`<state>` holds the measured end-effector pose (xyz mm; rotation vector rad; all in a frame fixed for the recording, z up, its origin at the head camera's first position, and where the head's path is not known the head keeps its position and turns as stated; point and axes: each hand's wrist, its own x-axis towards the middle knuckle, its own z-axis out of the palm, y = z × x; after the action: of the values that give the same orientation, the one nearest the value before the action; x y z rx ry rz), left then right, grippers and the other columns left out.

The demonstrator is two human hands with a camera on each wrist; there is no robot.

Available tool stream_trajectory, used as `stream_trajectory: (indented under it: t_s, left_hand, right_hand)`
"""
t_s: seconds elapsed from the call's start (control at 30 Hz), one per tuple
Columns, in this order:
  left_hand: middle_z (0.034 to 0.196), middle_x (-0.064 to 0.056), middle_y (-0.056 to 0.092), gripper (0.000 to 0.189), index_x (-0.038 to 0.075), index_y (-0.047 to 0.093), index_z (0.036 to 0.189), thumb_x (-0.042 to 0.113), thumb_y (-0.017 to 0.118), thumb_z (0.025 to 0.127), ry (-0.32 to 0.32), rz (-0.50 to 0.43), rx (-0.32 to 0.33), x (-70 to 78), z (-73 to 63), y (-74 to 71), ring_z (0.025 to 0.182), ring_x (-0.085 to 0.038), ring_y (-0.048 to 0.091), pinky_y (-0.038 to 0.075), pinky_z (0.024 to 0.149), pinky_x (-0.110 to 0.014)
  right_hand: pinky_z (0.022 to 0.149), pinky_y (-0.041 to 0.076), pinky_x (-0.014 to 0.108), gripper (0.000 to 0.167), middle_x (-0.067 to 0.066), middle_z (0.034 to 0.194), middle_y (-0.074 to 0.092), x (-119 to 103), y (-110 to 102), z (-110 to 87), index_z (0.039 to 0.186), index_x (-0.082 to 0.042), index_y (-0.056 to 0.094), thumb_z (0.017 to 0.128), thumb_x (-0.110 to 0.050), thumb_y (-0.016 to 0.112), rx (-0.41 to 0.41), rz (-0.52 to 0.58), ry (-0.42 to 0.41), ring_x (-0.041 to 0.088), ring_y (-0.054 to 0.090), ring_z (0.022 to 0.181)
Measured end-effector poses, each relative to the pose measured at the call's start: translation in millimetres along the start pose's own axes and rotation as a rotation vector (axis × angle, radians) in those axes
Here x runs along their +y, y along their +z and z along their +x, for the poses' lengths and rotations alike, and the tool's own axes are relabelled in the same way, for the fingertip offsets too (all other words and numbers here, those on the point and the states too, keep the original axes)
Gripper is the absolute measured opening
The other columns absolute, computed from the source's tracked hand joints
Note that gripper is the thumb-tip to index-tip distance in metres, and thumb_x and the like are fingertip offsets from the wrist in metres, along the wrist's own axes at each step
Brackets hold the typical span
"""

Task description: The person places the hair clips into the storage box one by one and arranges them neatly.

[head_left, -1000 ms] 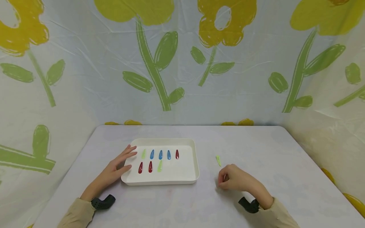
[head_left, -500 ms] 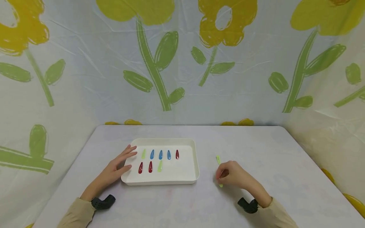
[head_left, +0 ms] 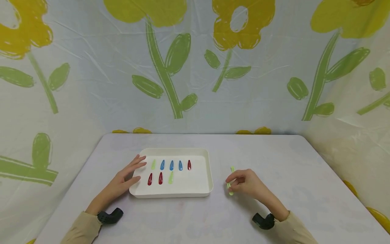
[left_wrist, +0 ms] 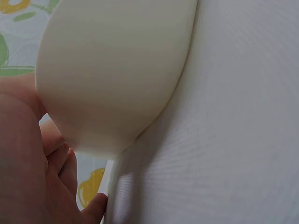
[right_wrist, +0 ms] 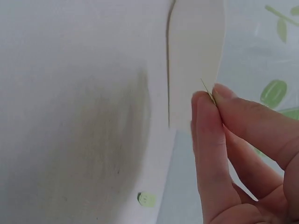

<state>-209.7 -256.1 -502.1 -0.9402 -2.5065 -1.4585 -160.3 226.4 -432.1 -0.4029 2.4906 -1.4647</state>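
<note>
My right hand [head_left: 248, 184] pinches a light green snap hair clip [head_left: 231, 193] between thumb and fingertips, to the right of the white tray [head_left: 195, 184]. In the right wrist view the held clip [right_wrist: 209, 92] shows edge-on as a thin sliver. Another green hair clip [head_left: 233, 168] lies on the table just behind that hand, partly covered by it. My left hand [head_left: 122, 179] rests at the tray's left end with fingers spread and fairly straight, thumb over the rim. The left wrist view shows it beside the tray's outer wall [left_wrist: 117, 70].
Hair clips lie in two rows in the tray: a green clip [head_left: 153, 164], blue clips [head_left: 171, 165] and a red clip [head_left: 189, 165] behind, two red clips [head_left: 160, 178] and a green clip [head_left: 171, 177] in front. A flowered curtain [head_left: 262, 84] surrounds the white table [head_left: 268, 152].
My right hand took up the green hair clip and moved slightly left and back, toward the tray, with it. The left hand and tray stayed still.
</note>
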Motion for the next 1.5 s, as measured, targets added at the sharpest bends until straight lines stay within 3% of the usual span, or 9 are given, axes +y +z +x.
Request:
stream_trajectory:
  t_s: [0.1, 0.23, 0.5, 0.63, 0.77, 1.27, 1.5]
  left_hand:
    - [0.159, -0.013, 0.032, 0.049, 0.002, 0.051, 0.142, 0.0, 0.062, 0.095, -0.001, -0.001, 0.002, 0.6, -0.2, -0.1, 0.151, -0.033, 0.007, 0.007, 0.111, -0.009]
    - [0.159, -0.013, 0.032, 0.049, 0.003, 0.051, 0.142, 0.001, 0.062, 0.095, -0.005, -0.004, 0.002, 2.1, -0.5, -0.3, 0.152, -0.031, 0.007, 0.007, 0.111, -0.009]
    - [0.159, -0.013, 0.033, 0.049, 0.003, 0.051, 0.142, 0.0, 0.063, 0.094, 0.001, -0.018, 0.002, 3.0, -0.2, -1.6, 0.152, -0.032, 0.007, 0.008, 0.111, -0.009]
    - [0.159, -0.014, 0.032, 0.049, 0.003, 0.051, 0.142, -0.001, 0.063, 0.094, 0.0, -0.023, -0.001, 2.5, 0.3, -1.7, 0.152, -0.03, 0.007, 0.008, 0.111, -0.009]
    - [0.159, -0.012, 0.032, 0.05, 0.004, 0.051, 0.143, 0.0, 0.063, 0.095, -0.01, -0.025, -0.001, 2.4, 0.4, -1.6, 0.152, -0.027, 0.008, 0.009, 0.111, -0.008]
    - [0.159, -0.012, 0.032, 0.048, 0.002, 0.051, 0.143, 0.002, 0.062, 0.095, -0.021, -0.018, -0.007, 1.8, 0.3, -0.1, 0.151, -0.035, 0.006, 0.007, 0.111, -0.009]
    - [0.159, -0.013, 0.031, 0.049, 0.002, 0.05, 0.143, 0.0, 0.061, 0.095, -0.019, -0.013, -0.003, 0.2, -0.1, -0.1, 0.152, -0.032, 0.006, 0.006, 0.111, -0.009]
  right_hand:
    - [0.068, 0.054, 0.025, 0.025, 0.013, 0.082, 0.073, -1.4, 1.7, -0.5, 0.102, 0.007, 0.071, 0.08, -0.002, 0.079, 0.01, 0.061, 0.034, 0.018, 0.069, 0.075]
    - [0.072, 0.056, 0.026, 0.033, 0.015, 0.086, 0.073, -4.1, 5.5, -0.8, 0.107, 0.012, 0.068, 0.079, -0.002, 0.079, 0.023, 0.164, 0.054, 0.017, 0.07, 0.077]
    - [0.073, 0.059, 0.036, 0.039, 0.009, 0.086, 0.072, -9.2, 11.7, -1.0, 0.112, 0.019, 0.061, 0.082, 0.001, 0.075, 0.018, 0.355, 0.021, 0.016, 0.07, 0.073]
    - [0.072, 0.06, 0.036, 0.031, 0.009, 0.087, 0.071, -12.6, 13.9, -1.3, 0.109, 0.014, 0.065, 0.083, 0.001, 0.075, 0.025, 0.413, -0.006, 0.017, 0.071, 0.073]
    - [0.072, 0.06, 0.035, 0.027, 0.01, 0.088, 0.07, -17.7, 14.6, 0.1, 0.108, 0.008, 0.067, 0.084, 0.0, 0.075, 0.039, 0.427, -0.022, 0.016, 0.071, 0.073]
    - [0.076, 0.059, 0.038, 0.031, 0.012, 0.093, 0.069, -42.7, 13.4, 16.4, 0.113, 0.009, 0.065, 0.086, -0.002, 0.074, 0.093, 0.404, -0.006, 0.018, 0.07, 0.075]
    - [0.079, 0.059, 0.038, 0.029, 0.014, 0.096, 0.068, -55.1, 13.1, 24.3, 0.112, 0.004, 0.068, 0.087, -0.007, 0.074, 0.146, 0.368, 0.006, 0.023, 0.068, 0.078]
